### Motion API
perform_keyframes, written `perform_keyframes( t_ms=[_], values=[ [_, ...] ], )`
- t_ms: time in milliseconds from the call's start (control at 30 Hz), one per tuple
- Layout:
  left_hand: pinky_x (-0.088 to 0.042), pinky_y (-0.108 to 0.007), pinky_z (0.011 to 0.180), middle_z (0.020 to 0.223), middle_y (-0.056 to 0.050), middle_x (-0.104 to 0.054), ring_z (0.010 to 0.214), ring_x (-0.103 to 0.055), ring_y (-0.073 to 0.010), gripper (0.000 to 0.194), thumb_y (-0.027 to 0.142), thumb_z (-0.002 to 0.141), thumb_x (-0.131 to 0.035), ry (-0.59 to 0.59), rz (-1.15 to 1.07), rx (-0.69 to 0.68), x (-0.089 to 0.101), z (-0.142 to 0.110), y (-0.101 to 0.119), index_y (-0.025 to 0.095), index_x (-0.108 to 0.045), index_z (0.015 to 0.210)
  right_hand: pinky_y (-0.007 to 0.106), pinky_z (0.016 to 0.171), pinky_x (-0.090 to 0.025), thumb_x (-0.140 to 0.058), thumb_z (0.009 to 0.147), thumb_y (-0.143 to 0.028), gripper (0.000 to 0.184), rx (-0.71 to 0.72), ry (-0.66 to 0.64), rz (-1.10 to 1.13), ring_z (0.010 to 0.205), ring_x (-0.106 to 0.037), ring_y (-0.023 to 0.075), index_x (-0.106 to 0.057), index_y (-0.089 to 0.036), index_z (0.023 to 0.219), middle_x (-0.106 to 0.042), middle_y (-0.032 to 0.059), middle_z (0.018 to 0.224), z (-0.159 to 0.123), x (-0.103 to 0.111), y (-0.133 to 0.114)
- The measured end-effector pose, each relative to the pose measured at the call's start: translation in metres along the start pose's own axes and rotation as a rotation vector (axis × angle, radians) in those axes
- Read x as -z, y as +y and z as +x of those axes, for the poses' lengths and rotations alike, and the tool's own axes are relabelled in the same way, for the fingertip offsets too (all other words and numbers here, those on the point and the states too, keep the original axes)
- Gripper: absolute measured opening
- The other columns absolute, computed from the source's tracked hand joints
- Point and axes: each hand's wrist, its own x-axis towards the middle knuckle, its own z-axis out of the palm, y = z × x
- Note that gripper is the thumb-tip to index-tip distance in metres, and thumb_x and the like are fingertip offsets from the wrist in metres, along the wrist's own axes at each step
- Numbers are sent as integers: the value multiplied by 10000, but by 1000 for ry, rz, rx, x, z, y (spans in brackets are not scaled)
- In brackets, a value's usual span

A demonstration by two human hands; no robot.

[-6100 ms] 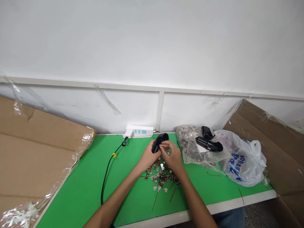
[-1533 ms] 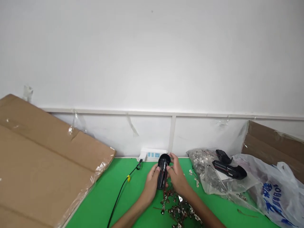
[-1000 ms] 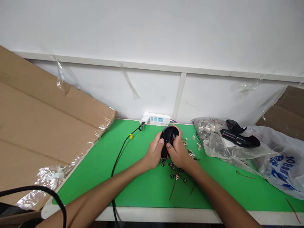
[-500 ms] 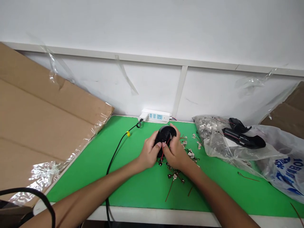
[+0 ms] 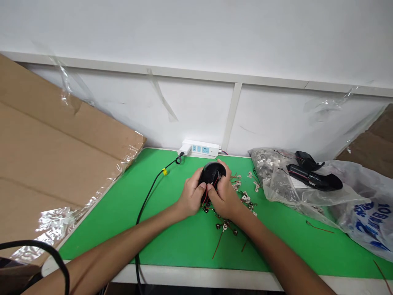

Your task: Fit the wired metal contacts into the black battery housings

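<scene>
Between my two hands is a black plastic housing (image 5: pixel 212 173) with a rounded top and red wires (image 5: pixel 205 196) inside it. My left hand (image 5: pixel 193 192) grips its left side, thumb pressed in on the inner face. On the right side my right hand (image 5: pixel 225 192) is closed round it, and its thumb meets the inside near the wires. The fingers behind the housing are hidden. Small metal contact pieces with wires (image 5: pixel 225 227) lie on the green table top (image 5: pixel 166 241) just below and right of my hands.
A white power strip (image 5: pixel 201 148) with a plugged-in black cable (image 5: pixel 150 192) sits at the wall. Clear bags of metal parts (image 5: pixel 265 164) lie at right, with black curved housings (image 5: pixel 316 178) on top. A cardboard sheet (image 5: pixel 61 135) leans at left.
The view has shifted very slightly. Both hands keep their hold on the black housing; the right thumb has moved slightly and the red wires lie a little differently.
</scene>
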Motion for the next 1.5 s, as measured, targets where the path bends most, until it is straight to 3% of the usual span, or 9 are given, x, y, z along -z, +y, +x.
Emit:
perform_keyframes(
  t_ms=[200,433,567,733,867,1067,1267,1500],
  values=[
    [-486,-353,821,1078,-89,-689,905,-630,-242,426,362,1036,-414,-41,93,14,3,-1,1,143,-549,1376,566,1139,-467,-492,990,-286,776,-33,-15,13,1361,-547,328,-55,-106,1606,-470,260,1502,-1,-1,3],
    [-450,-343,707,884,-49,-673,752,-618,-226,320,235,993,-385,-208,282,212,15,8,12,151,-565,1244,577,1059,-525,-484,1002,-301,775,-60,-46,-40,1249,-620,338,-48,-87,1607,-549,262,1406,2,0,10],
    [-460,-362,744,971,-75,-715,835,-656,-253,358,211,951,-428,-234,367,138,21,14,16,161,-592,1264,604,1039,-531,-494,997,-292,781,-4,-54,-94,1267,-607,367,-50,-71,1600,-549,287,1400,4,5,11],
    [-503,-326,700,954,-41,-731,741,-658,-210,479,199,902,-520,-204,311,59,22,14,21,172,-559,1379,621,1079,-505,-523,978,-281,815,131,-50,-163,1308,-579,378,-30,-107,1603,-481,286,1472,4,10,16],
    [-541,-333,760,1067,-59,-737,832,-694,-225,587,190,867,-568,-199,300,18,22,13,24,176,-502,1450,628,1044,-526,-524,977,-286,833,203,-66,-204,1254,-611,378,-3,-126,1608,-501,272,1445,5,13,21],
    [-533,-344,788,1093,-52,-724,864,-693,-236,602,206,875,-576,-247,306,10,24,14,24,204,-468,1467,626,1013,-546,-502,990,-298,812,219,-95,-203,1218,-632,380,-4,-111,1603,-549,261,1371,5,18,19],
    [-499,-335,648,964,-53,-690,668,-620,-207,541,244,930,-527,-319,308,71,20,9,19,168,-416,1455,607,1008,-552,-503,985,-283,800,231,-96,-209,1188,-640,363,-3,-129,1589,-537,252,1374,4,18,19],
    [-544,-471,963,1279,-170,-624,1101,-650,-304,534,201,993,-407,-363,226,90,17,5,15,136,-303,1512,624,1027,-537,-481,990,-292,776,217,-103,-197,1176,-644,364,-11,-153,1591,-537,233,1368,3,19,17]
  ],
)
